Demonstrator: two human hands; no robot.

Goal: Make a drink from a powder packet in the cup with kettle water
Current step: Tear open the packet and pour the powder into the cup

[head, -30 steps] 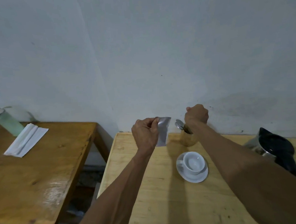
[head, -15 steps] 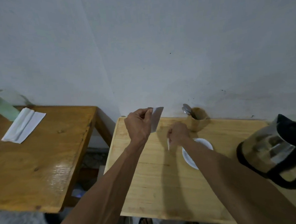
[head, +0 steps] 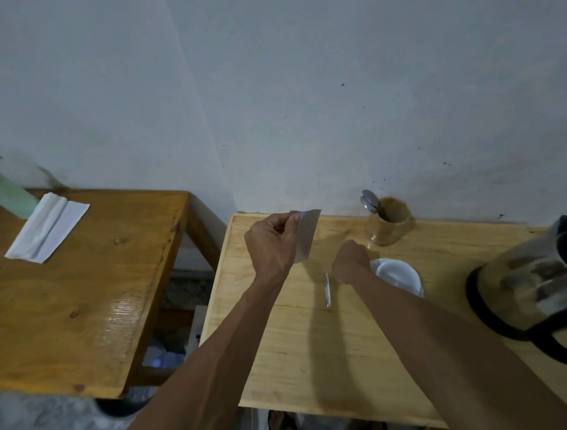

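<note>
My left hand [head: 272, 240] pinches the silvery powder packet [head: 305, 235] upright above the pale table [head: 318, 346]. My right hand [head: 350, 264] is curled, fingers together on a thin torn strip [head: 327, 290] hanging near the white saucer [head: 402, 275]; the cup is hidden behind my hand. The kettle [head: 539, 289] stands far right.

table [head: 318, 346] pale matt wood | packet [head: 305, 236] silvery foil | kettle [head: 532, 284] shiny metal, black plastic

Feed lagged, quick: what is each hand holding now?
Left hand: closed on the packet.
Right hand: closed on a torn strip.
</note>
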